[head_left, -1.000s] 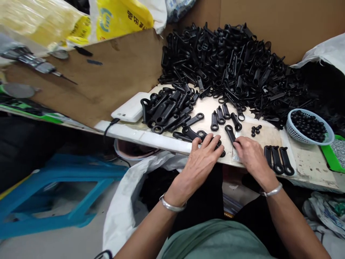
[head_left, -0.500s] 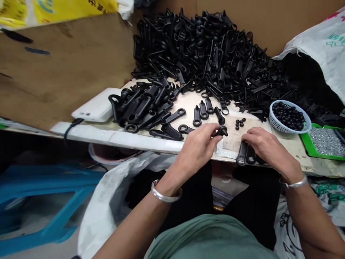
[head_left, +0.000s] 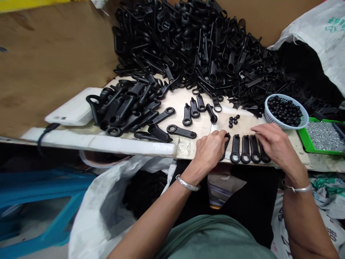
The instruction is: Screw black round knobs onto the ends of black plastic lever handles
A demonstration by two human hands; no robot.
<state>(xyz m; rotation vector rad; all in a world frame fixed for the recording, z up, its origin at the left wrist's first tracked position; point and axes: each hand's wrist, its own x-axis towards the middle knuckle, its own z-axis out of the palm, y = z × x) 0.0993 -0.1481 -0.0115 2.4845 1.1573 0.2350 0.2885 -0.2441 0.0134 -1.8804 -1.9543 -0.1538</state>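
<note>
A row of black plastic lever arms (head_left: 245, 149), each with a ring at its lower end, lies along the table's front edge. My left hand (head_left: 211, 147) is closed on another black lever arm (head_left: 226, 145) at the row's left end, gripping near its top. Over the right end, my right hand (head_left: 277, 144) hovers with thumb and forefinger slightly apart by the arms' narrow ends. It partly covers the rightmost arm (head_left: 265, 154). Just beyond the row sits a cluster of small black beads (head_left: 234, 121). Several more arms (head_left: 194, 108) stand apart behind my left hand.
A big heap of black parts (head_left: 172, 46) fills the back. To the right are a blue basket (head_left: 272, 121) of black beads and a green tray (head_left: 306, 140) of small metal pieces. A white box (head_left: 72, 108) with a cable stands left, near loose arms.
My left hand has brought its lever arm right and down to the row's left end. My right hand has shifted rightward, uncovering more of the row. The camera view has shifted too.
</note>
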